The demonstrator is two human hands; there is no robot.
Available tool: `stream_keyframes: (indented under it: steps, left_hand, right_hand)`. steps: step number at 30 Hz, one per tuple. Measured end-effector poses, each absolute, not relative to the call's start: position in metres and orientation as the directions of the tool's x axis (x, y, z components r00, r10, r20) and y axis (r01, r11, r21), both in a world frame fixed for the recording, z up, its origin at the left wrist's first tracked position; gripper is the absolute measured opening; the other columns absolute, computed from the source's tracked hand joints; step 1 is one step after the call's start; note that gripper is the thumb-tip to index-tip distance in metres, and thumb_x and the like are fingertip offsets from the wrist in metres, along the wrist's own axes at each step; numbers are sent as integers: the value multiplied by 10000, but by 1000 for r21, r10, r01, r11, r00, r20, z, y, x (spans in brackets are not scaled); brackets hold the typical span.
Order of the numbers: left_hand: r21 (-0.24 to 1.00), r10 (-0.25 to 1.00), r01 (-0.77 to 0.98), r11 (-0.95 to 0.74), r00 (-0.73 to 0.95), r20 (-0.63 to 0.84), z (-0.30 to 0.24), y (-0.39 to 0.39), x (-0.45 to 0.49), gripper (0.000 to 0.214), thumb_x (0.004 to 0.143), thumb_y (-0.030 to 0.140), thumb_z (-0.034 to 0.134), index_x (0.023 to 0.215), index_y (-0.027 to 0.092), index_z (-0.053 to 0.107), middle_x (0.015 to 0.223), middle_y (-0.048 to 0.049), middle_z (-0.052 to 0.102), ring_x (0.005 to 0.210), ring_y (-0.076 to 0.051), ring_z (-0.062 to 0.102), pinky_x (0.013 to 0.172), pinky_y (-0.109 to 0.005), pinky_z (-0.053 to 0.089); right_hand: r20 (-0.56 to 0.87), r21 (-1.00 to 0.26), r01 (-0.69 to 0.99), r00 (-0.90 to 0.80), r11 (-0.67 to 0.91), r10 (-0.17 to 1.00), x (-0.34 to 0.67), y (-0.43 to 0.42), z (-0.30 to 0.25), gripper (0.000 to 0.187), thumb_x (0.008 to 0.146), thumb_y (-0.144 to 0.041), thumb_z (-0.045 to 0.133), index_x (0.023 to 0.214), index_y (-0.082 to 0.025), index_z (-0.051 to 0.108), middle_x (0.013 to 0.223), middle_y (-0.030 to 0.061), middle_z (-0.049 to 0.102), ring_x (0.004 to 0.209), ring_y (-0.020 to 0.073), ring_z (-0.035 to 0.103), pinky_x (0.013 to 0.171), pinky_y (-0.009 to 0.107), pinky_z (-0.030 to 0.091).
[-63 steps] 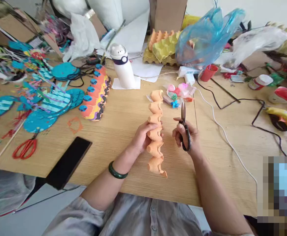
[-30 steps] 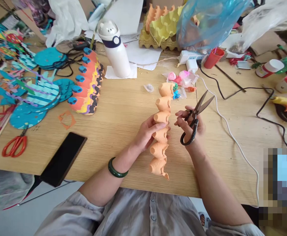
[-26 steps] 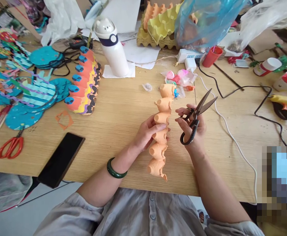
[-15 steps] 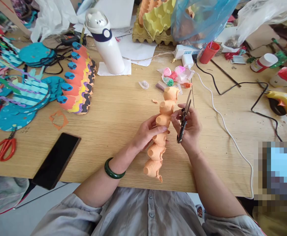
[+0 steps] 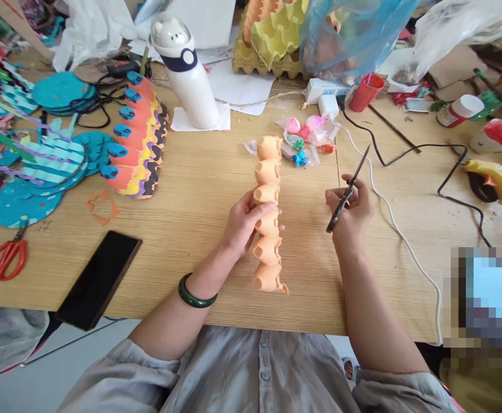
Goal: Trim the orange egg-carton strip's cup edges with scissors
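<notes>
My left hand (image 5: 242, 223) grips an orange egg-carton strip (image 5: 268, 249) around its middle, thumb on top and fingers behind. The strip is a single row of several cups with a ragged right edge, held lengthwise away from me above the table. To its right, apart from it, my right hand (image 5: 354, 209) is closed on dark-handled scissors (image 5: 346, 198), whose blades point up and to the right. A painted orange, yellow and black egg-carton strip (image 5: 141, 143) with blue spots lies on the left.
A black phone (image 5: 99, 281) and red-handled scissors (image 5: 6, 258) lie at left. Behind stand a white bottle (image 5: 190, 86) and a red cup (image 5: 366, 93). Small coloured clay packets (image 5: 304, 135) lie beyond the strip. A white cable (image 5: 388, 201) and a yellow glue gun (image 5: 494, 180) are at right.
The orange strip has moved left and slightly away from me, and it is straighter. My right hand with the scissors has drawn off to the right, away from the strip.
</notes>
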State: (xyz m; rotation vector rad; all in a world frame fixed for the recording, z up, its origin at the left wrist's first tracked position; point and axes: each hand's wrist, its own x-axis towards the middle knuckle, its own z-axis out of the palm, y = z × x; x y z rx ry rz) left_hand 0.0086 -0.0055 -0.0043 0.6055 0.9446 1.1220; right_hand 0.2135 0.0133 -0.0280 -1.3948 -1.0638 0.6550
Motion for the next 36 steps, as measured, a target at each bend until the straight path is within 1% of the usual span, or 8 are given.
stream_keyframes:
  steps: [5,9,12,15,19,23,30,36]
  left_hand:
    - [823,945,-488,291,11,-327,-3,1,4,362,677,296,849,966,171,671,931,-18,679,838,-170,684,603,-268,625]
    - [807,941,-493,325,85,-327,-8,-2,6,352,696,301,848,978,182,674,929,-13,682,847,-171,684,620,-276,620]
    - [804,945,-497,325,144,-293,-11,-4,8,361,714,294,849,1011,185,675,949,-12,669,847,-159,674,635,-282,621]
    - [789,940,-513,340,173,-293,-7,-5,9,360,715,281,840,1015,188,665,965,-7,663,856,-155,672,701,-314,634]
    - [710,912,-573,409,244,-328,0,-6,11,294,784,300,742,1039,188,645,915,-9,683,819,-170,685,791,-407,639]
    - [737,928,-566,370,258,-268,-3,-7,12,428,786,241,726,1202,206,632,1017,-32,738,948,-226,736,794,-356,616]
    - [851,960,-461,253,230,-161,-9,-14,15,735,823,287,764,1502,255,483,1212,-66,766,1139,-238,719,879,-296,564]
    - [834,948,-480,272,283,-146,-10,-17,15,850,842,234,681,1616,221,330,1232,-78,767,1080,-209,733,872,-297,559]
  right_hand:
    - [325,-865,492,397,100,858,225,22,-43,358,789,-243,704,1144,-280,674,889,10,667,782,176,607,727,341,526]
    - [339,-828,557,406,64,849,226,22,-44,395,766,-221,694,1157,-276,703,817,-5,662,731,179,591,694,351,527]
    - [383,-818,564,393,109,836,223,18,-36,498,750,-187,679,1240,-274,670,1005,32,719,825,192,625,696,353,523]
    - [340,-875,462,369,147,865,215,12,-23,432,787,-248,727,1214,-275,667,962,23,734,806,190,633,610,316,492]
    - [73,-993,107,247,48,966,201,2,-11,384,854,-410,754,1200,-269,664,877,8,737,714,162,629,550,286,500]
    - [-76,-990,-125,83,-66,994,189,-3,-12,470,795,-478,824,1185,-266,666,931,14,762,760,151,656,625,282,569]
    - [-72,-990,-123,50,-65,996,190,-2,-17,506,769,-465,854,1205,-283,674,900,-7,729,757,156,679,630,291,580]
    - [-71,-992,-109,74,-63,995,191,0,-16,437,807,-519,799,1166,-302,675,803,-35,662,650,138,638,593,299,566]
